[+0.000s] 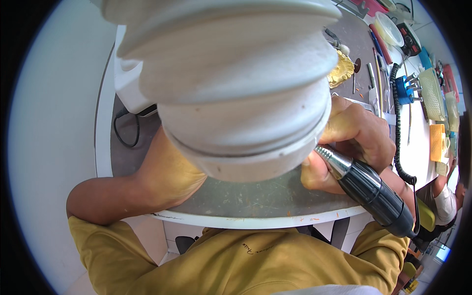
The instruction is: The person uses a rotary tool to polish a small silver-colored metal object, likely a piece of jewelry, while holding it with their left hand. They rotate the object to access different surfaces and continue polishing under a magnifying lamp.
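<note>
A black and silver rotary handpiece (374, 189) slants down to the right, held near its metal nose by my right hand (361, 132), whose fingers are closed around it. The handpiece's tip is hidden behind a large white ribbed hose (236, 93) that fills the upper middle of the view. My left hand (169, 169) reaches in behind the same hose from the left. Its fingers, and anything they hold, are out of sight. Past my right hand lies a yellow plaster dental model (341, 70), with a dark disc on a thin shank (357, 65) beside it.
Pencils and thin tools lie along the grey worktop's (236, 201) right side, by a coiled black cord (396, 123). Farther right are a blue bur stand (405, 89), plastic baskets (432, 93) and a control box (409, 39). A white machine (129, 81) stands left. Another person (445, 204) sits at far right.
</note>
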Demonstrator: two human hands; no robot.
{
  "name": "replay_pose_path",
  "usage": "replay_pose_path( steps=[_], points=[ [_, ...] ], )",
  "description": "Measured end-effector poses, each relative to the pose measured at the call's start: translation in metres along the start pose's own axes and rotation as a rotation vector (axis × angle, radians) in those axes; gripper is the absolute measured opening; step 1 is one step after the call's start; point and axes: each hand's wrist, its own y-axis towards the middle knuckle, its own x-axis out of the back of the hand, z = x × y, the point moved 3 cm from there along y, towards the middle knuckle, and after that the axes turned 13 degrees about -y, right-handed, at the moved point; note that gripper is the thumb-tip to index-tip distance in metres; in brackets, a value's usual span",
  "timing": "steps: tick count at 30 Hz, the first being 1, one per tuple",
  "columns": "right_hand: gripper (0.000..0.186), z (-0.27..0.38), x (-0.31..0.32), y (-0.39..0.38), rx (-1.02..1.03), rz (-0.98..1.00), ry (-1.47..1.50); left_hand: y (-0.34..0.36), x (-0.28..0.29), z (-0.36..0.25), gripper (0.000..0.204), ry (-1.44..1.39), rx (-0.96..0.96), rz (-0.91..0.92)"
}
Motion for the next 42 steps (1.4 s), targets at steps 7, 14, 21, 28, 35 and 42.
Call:
replay_pose_path(
  steps=[7, 14, 21, 28, 35, 42],
  points=[
    [0.027, 0.0003, 0.0016, -0.0016, 0.002, -0.003, 0.016, 0.0002, -0.0015, 0.0008, 0.022, -0.005, 0.006, -0.006],
    [0.028, 0.0024, 0.0040, -0.0012, -0.038, 0.057, 0.047, -0.0003, 0.0067, 0.0060, 0.027, -0.097, 0.012, -0.008],
    [0.027, 0.0010, 0.0023, 0.0007, -0.009, 0.048, 0.062, 0.0006, 0.0027, 0.0055, 0.036, -0.086, 0.016, 0.023],
    [0.028, -0.0013, -0.0005, 0.0045, 0.062, 0.026, 0.051, 0.0026, -0.0001, 0.0011, 0.040, 0.061, 0.017, 0.063],
    [0.029, 0.0011, 0.0014, 0.0065, 0.034, 0.052, 0.029, 0.0015, 0.0003, 0.0037, 0.043, -0.008, 0.014, 0.082],
    [0.028, -0.0002, 0.0034, 0.0020, -0.111, 0.063, 0.099, 0.0042, 0.0032, 0.0055, 0.051, 0.054, 0.006, 0.104]
  ],
)
